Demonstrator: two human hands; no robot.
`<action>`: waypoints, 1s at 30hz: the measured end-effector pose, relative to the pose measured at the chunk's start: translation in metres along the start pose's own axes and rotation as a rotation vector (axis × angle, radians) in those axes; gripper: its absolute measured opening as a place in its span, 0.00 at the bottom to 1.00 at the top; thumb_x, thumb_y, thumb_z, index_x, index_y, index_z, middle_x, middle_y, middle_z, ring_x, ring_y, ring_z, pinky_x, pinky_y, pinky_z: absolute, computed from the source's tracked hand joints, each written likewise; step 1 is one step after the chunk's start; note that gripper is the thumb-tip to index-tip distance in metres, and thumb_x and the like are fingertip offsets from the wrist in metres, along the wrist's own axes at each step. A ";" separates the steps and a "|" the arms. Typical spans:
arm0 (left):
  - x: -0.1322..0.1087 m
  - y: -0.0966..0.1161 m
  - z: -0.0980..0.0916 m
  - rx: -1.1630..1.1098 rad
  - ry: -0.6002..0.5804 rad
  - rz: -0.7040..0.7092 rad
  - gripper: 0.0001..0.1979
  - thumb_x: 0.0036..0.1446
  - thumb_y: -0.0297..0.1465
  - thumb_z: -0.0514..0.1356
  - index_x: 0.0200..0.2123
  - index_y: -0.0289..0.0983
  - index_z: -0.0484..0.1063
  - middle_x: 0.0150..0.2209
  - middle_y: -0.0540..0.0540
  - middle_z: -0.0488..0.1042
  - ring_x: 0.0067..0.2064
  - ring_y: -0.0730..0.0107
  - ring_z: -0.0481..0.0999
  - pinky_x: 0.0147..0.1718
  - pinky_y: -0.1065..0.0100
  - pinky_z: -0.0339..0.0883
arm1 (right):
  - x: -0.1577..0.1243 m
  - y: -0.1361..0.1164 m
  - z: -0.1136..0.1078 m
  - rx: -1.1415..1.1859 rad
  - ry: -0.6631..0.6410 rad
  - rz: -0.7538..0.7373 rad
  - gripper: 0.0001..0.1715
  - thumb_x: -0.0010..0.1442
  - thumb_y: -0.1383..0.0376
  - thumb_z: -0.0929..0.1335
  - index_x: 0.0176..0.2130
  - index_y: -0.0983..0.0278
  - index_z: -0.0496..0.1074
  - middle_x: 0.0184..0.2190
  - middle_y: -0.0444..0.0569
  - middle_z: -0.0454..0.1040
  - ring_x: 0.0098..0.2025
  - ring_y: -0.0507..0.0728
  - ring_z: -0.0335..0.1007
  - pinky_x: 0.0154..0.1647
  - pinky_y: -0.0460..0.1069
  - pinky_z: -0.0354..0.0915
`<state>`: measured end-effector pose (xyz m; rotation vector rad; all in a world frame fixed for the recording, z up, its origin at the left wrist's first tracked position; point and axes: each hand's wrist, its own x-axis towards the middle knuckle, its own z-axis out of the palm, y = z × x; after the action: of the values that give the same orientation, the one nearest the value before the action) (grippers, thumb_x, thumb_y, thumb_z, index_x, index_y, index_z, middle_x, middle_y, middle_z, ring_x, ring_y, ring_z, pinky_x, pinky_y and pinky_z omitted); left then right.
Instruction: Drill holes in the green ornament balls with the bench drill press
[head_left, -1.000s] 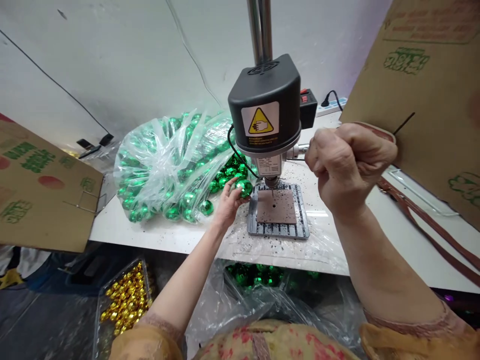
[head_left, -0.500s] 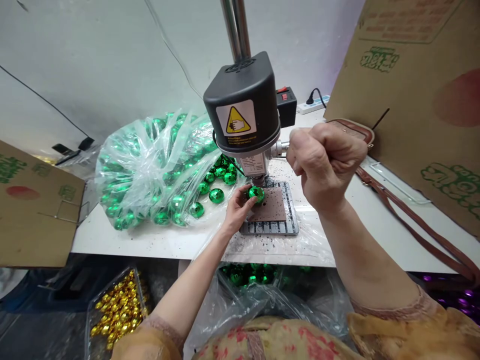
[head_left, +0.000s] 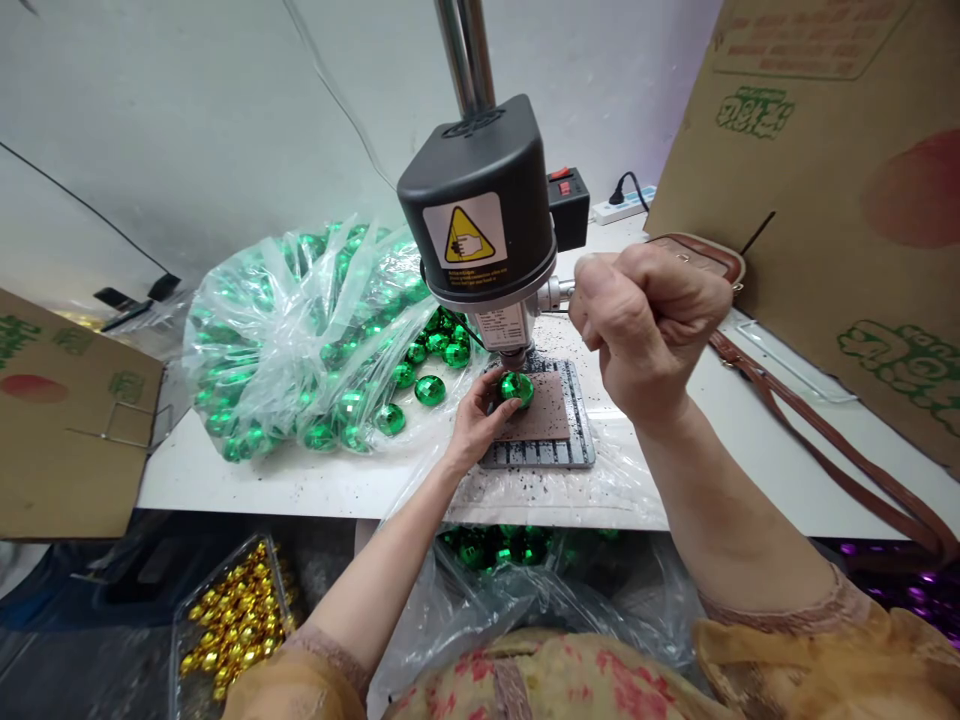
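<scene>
Two cardboard sheets flank your bench (head_left: 247, 480): the bigger one (head_left: 825, 180) leans at your right, the other (head_left: 60, 420) stands at your left. Between them the white bench runs across, with dark specks scattered over it near the drill.

Next in size, the clear bag (head_left: 300, 320) lies open on the bench left of the drill, full of green faceted balls, with a few spilled at its mouth. A second bag (head_left: 510, 590) hangs below the bench edge in front of you, more green balls showing in it. To its left, lower down, a tray of gold balls (head_left: 232, 620) sits on the floor.

Your drill (head_left: 480, 210) stands at the middle on a steel column, black housing with a yellow warning sticker facing you. Its grooved base (head_left: 577, 440) carries a brown pad (head_left: 547, 410). A brown strap (head_left: 825, 450) trails across the bench at your right, and a power strip (head_left: 622, 208) lies behind the drill.

Your right hand (head_left: 645, 320) is clenched in a fist around the drill's feed lever, just right of the housing; the lever itself is mostly hidden in your grip.

Your left hand (head_left: 476, 425) rests at the left edge of the base, fingers pinching one green ball (head_left: 517, 388). That ball sits on the pad, directly beneath the chuck; you cannot tell whether the bit touches it.
</scene>
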<state>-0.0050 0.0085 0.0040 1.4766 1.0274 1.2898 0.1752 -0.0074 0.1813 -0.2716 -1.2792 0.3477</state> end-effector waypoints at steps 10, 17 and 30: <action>-0.005 0.006 0.003 0.130 -0.094 -0.009 0.32 0.53 0.44 0.73 0.58 0.39 0.71 0.52 0.40 0.79 0.55 0.54 0.79 0.58 0.53 0.72 | 0.010 -0.004 0.006 -0.014 0.071 0.038 0.27 0.62 0.72 0.69 0.17 0.63 0.55 0.13 0.36 0.54 0.15 0.45 0.47 0.18 0.49 0.45; -0.009 0.013 0.008 0.206 -0.107 0.027 0.29 0.54 0.44 0.72 0.55 0.39 0.70 0.50 0.41 0.78 0.52 0.56 0.78 0.55 0.55 0.72 | 0.012 -0.007 0.005 -0.037 0.045 0.070 0.27 0.64 0.71 0.69 0.18 0.63 0.55 0.15 0.36 0.54 0.17 0.44 0.49 0.20 0.47 0.47; -0.009 0.010 0.008 0.146 -0.122 0.043 0.29 0.55 0.44 0.72 0.55 0.39 0.70 0.49 0.42 0.77 0.53 0.56 0.77 0.55 0.56 0.70 | -0.013 0.007 -0.001 -0.038 0.032 -0.100 0.30 0.64 0.69 0.67 0.19 0.63 0.47 0.15 0.38 0.48 0.16 0.45 0.47 0.19 0.49 0.44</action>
<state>0.0027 -0.0036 0.0113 1.6749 1.0323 1.1584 0.1725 -0.0064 0.1667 -0.2439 -1.2635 0.2329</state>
